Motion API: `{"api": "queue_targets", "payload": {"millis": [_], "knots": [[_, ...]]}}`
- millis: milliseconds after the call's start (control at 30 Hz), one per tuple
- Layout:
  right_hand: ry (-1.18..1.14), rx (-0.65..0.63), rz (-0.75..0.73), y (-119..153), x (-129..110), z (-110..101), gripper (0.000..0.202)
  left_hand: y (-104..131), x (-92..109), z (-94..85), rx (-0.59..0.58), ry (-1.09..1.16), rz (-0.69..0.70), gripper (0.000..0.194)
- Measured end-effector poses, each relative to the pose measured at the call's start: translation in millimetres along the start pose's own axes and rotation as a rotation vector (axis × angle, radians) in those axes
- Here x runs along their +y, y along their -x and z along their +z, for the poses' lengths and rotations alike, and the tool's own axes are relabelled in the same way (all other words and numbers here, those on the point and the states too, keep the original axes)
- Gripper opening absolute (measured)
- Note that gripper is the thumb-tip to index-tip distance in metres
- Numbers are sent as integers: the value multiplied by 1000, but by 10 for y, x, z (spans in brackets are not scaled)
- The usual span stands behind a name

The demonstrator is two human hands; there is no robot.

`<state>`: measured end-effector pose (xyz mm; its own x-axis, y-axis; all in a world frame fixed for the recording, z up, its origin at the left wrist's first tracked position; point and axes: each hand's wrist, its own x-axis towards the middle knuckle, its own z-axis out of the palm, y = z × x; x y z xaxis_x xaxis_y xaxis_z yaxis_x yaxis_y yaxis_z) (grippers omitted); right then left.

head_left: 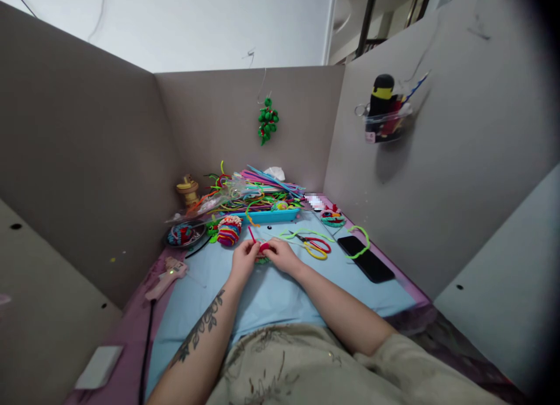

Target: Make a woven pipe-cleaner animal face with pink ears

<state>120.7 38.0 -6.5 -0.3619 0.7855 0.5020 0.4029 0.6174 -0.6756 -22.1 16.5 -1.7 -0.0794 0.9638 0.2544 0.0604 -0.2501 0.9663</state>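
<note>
A small red piece [264, 247] with a pinkish-red stem [251, 234] rising from it is between my two hands, low over the blue cloth. My left hand [245, 258] pinches it from the left, fingertips closed round the stem's base. From the right, my right hand [282, 255] holds the red piece in closed fingers. A bit of green [261, 259] shows just beneath the fingertips. Red-handled scissors [321, 241] and yellow-handled scissors [315, 252] lie right of my right hand. Left of my hands stands a striped multicoloured bundle [228, 231].
A blue tray [271, 216] heaped with coloured pipe cleaners stands behind. On the left are a glue gun [168, 278] and a bowl [200, 239]. A black phone [367, 260] lies right, a green pipe cleaner [364, 241] across it. Partitions [245, 119] surround the table.
</note>
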Motion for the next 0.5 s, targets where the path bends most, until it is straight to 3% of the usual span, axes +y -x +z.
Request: {"api": "queue_targets", "payload": {"millis": [200,500], "knots": [[-101,45,90,-9,29,15,12,-15,-76,-22,-53,-27,-45,31],[-613,170,276,-44,24,58,15,15,-26,6,-15,-143,-27,26]]}}
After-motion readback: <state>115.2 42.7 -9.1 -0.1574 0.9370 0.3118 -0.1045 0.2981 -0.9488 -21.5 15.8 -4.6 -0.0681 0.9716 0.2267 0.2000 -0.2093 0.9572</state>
